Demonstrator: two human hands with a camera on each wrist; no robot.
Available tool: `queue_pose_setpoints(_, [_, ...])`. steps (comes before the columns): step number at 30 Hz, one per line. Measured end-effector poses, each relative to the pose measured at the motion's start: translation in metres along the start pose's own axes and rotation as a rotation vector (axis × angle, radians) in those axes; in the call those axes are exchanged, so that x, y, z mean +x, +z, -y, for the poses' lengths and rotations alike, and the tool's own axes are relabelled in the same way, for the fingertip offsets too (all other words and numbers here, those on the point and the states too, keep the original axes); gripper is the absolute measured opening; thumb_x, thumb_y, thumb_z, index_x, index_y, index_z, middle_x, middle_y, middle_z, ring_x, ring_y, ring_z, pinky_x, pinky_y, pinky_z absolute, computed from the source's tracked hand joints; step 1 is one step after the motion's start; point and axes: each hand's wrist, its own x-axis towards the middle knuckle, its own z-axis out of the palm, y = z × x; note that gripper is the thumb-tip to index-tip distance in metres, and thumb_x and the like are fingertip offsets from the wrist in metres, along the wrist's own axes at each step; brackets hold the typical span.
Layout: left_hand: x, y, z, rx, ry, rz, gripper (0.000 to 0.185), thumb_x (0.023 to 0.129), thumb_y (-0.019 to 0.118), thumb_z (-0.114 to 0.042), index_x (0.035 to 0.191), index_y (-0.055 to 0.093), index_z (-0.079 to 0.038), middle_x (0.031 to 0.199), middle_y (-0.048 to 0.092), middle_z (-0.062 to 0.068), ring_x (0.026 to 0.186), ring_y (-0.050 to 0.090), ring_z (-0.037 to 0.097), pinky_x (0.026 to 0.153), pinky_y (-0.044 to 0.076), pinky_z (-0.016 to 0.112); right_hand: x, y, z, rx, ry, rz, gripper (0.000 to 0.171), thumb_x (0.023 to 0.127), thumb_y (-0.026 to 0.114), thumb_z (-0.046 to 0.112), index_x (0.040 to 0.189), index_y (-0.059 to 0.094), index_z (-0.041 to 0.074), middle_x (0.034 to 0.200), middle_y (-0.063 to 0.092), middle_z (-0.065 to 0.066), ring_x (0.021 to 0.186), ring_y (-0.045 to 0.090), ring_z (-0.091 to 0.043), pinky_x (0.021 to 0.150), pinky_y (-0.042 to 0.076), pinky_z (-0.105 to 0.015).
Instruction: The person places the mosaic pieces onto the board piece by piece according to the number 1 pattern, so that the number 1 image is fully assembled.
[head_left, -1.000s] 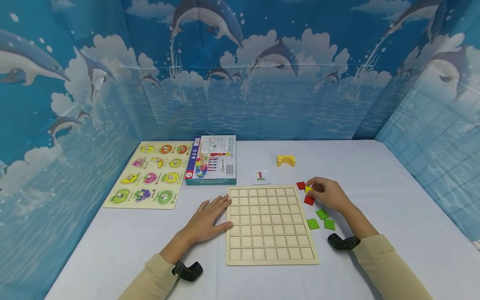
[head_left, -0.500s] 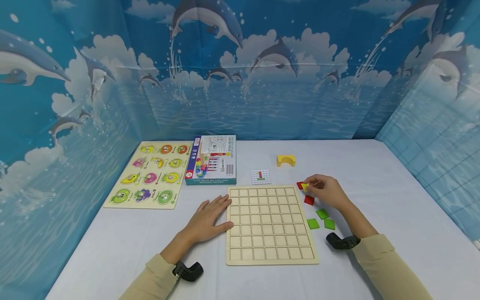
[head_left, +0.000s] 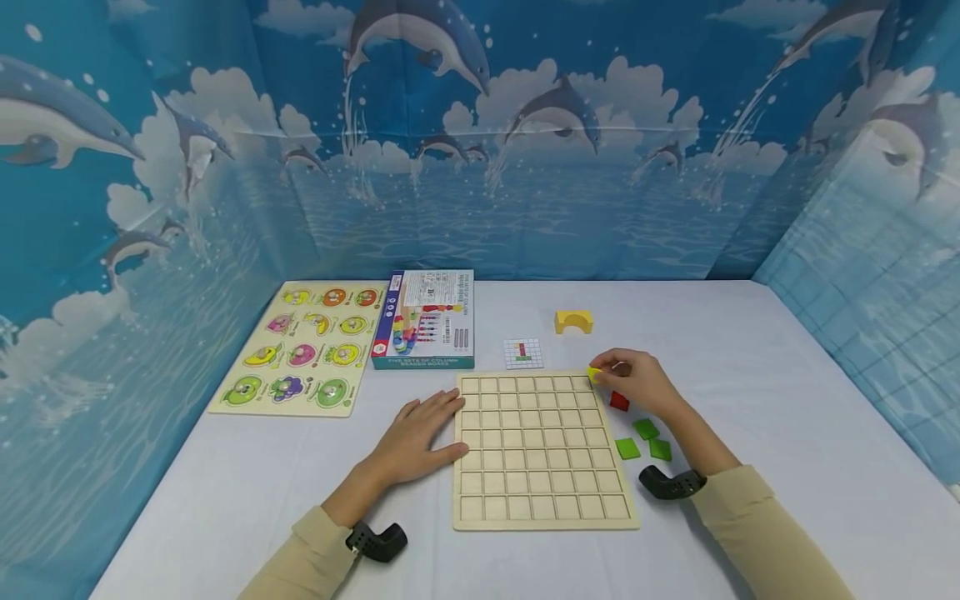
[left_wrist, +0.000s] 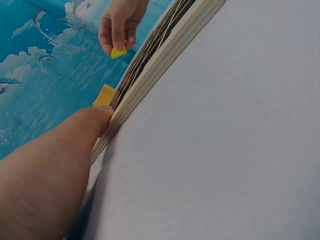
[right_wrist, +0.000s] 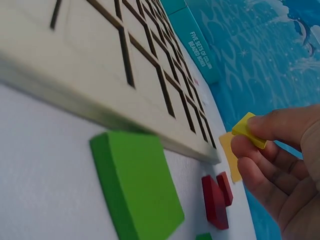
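Yellow tile (right_wrist: pixel 249 131) is up in the air at the board's far right corner, lifted clear of the desk (head_left: pixel 750 367). Your right hand (head_left: pixel 637 382) has it: grip is pinching the tile between thumb and fingertips.

Grid board (head_left: pixel 536 450) lies flat in front of you, its cells bare. Your left hand (head_left: pixel 416 440) has fingers spread, palm down, fingertips and thumb touching the board's left edge; that grip pinches nothing.

By the board's right edge you've got a red tile (right_wrist: pixel 215 202) and a second red tile (right_wrist: pixel 225 189) just beyond it, both in the right wrist view; head view shows you only one. Nearer you: one green tile (head_left: pixel 627 448) just beside the board, two more green tiles (head_left: pixel 646 429) close together to its right. Can't tell if those two touch.

Past the board's far edge: gridded card (head_left: pixel 522 353) with a small coloured figure, then yellow arch block (head_left: pixel 573 322). Boxed set (head_left: pixel 424 321) and fruit puzzle board (head_left: pixel 303 350) sit to your far left, dolphin backdrop (head_left: pixel 480 208) behind.
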Motion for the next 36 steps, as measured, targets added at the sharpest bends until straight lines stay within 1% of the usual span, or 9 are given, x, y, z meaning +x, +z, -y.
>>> queue_pose_setpoints(6, [0.000,0.000,0.000,-0.004,0.025,-0.028,0.072,0.087,0.047,-0.059,0.144,0.034,-0.016,0.150,0.027,-0.002,0.137,0.022,0.018,0.107,0.014,0.047,0.002,0.007,0.010,0.041,0.009,0.026,0.020,0.085,0.067,0.017,0.103,0.066,0.007,0.092,0.062,-0.007,0.084,0.061,-0.021,0.072,0.049,-0.033])
queue_pose_setpoints(10, [-0.001,0.000,0.000,0.000,0.038,-0.039,0.071,0.087,0.048,-0.058,0.143,0.035,-0.016,0.149,0.028,-0.001,0.136,0.023,0.020,0.107,0.016,0.049,0.002,0.011,0.015,0.063,-0.008,0.036,0.020,0.086,0.067,0.016,0.103,0.066,0.006,0.093,0.064,-0.007,0.087,0.061,-0.021,0.075,0.048,-0.035])
queue_pose_setpoints(14, [-0.001,0.000,0.000,-0.004,0.041,-0.038,0.071,0.087,0.048,-0.058,0.144,0.034,-0.016,0.149,0.028,-0.001,0.136,0.023,0.020,0.107,0.015,0.049,0.004,0.016,0.017,0.063,-0.033,0.045,0.020,0.085,0.068,0.016,0.102,0.067,0.007,0.093,0.063,-0.006,0.084,0.060,-0.020,0.073,0.048,-0.035])
queue_pose_setpoints(20, [-0.001,0.000,0.000,-0.009,0.040,-0.038,0.071,0.087,0.049,-0.057,0.144,0.034,-0.016,0.149,0.028,-0.001,0.136,0.023,0.020,0.107,0.015,0.049,0.006,0.023,0.025,0.052,-0.035,0.069,0.019,0.084,0.068,0.016,0.102,0.068,0.008,0.092,0.062,-0.005,0.081,0.056,-0.020,0.074,0.047,-0.035])
queue_pose_setpoints(24, [-0.001,0.000,-0.001,-0.008,0.041,-0.039,0.071,0.087,0.049,-0.057,0.143,0.035,-0.016,0.149,0.028,-0.001,0.136,0.024,0.021,0.107,0.016,0.049,0.006,0.027,0.029,0.051,-0.043,0.086,0.018,0.085,0.068,0.017,0.101,0.068,0.009,0.094,0.062,-0.004,0.081,0.056,-0.019,0.076,0.047,-0.034])
queue_pose_setpoints(29, [-0.001,-0.001,-0.001,-0.012,0.046,-0.043,0.071,0.087,0.050,-0.056,0.143,0.035,-0.015,0.149,0.029,0.000,0.136,0.024,0.022,0.106,0.016,0.050,0.008,0.033,0.032,0.067,-0.066,0.102,0.017,0.084,0.068,0.015,0.100,0.068,0.009,0.092,0.061,-0.003,0.079,0.055,-0.019,0.073,0.047,-0.033])
queue_pose_setpoints(36, [-0.001,-0.001,-0.001,0.003,0.040,-0.027,0.071,0.087,0.048,-0.057,0.144,0.033,-0.016,0.150,0.027,-0.001,0.137,0.022,0.019,0.107,0.015,0.048,0.009,0.041,0.039,0.061,-0.080,0.130,0.014,0.084,0.068,0.014,0.097,0.069,0.011,0.090,0.062,-0.001,0.078,0.055,-0.018,0.072,0.048,-0.031])
